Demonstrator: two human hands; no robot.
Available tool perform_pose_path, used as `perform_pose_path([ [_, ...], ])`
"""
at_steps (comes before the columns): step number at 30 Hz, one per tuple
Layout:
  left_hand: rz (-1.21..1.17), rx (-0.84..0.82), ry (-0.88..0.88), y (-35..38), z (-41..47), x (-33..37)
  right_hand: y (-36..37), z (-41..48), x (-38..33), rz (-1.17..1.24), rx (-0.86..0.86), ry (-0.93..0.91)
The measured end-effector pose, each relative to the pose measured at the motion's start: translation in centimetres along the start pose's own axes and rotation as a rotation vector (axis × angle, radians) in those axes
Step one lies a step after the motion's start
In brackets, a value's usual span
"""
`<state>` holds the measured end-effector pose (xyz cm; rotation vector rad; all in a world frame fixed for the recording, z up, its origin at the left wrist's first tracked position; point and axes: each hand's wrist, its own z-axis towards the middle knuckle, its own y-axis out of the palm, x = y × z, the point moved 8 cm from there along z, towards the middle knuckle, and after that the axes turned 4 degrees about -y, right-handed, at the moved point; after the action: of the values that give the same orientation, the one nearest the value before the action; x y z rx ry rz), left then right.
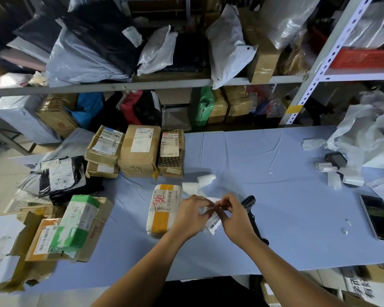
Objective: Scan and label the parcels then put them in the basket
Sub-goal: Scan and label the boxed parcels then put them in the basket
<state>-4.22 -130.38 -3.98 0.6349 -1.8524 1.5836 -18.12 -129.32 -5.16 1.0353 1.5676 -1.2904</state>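
The left hand [192, 214] and right hand [235, 214] pinch 1 white label [212, 224] in curled fingers above the blue bench [275, 162]. The yellow-taped parcel [163, 209] lies just beside the left hand. A red basket [364, 58] sits on a shelf at the far right; I cannot tell its contents.

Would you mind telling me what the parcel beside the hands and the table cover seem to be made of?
Parcel: probably white plastic wrap, glossy, crossed by orange tape bands. Table cover: likely matte blue cloth, judging by its soft creases.
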Motion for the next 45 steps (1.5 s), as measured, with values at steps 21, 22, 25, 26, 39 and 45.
perform_pose_path([
  [21, -0.071, 0.034, -0.075, -1.5, 0.3, 0.1, -0.3, 0.2, -1.8, -0.085, -0.031, -0.064],
  [22, -0.084, 0.041, -0.077, -1.6, 0.4, 0.1, -0.3, 0.2, -1.9, -0.087, -0.034, -0.065],
  [25, -0.141, 0.049, -0.102, -1.4, 0.5, -0.1, -0.3, 0.5, -2.2, -0.114, -0.046, -0.083],
  [26, -0.138, 0.049, -0.11, -1.3, 0.6, -0.1, -0.3, 0.6, -2.3, -0.12, -0.047, -0.088],
  [39, -0.227, 0.188, -0.291, -2.1, 1.2, -0.6, -0.4, 2.1, -1.1, -0.076, 0.037, -0.035],
  [45, -0.241, 0.285, -0.348, -3.2, 1.7, -1.6, -0.9, 2.9, -0.1, -0.037, 0.087, 0.069],
])
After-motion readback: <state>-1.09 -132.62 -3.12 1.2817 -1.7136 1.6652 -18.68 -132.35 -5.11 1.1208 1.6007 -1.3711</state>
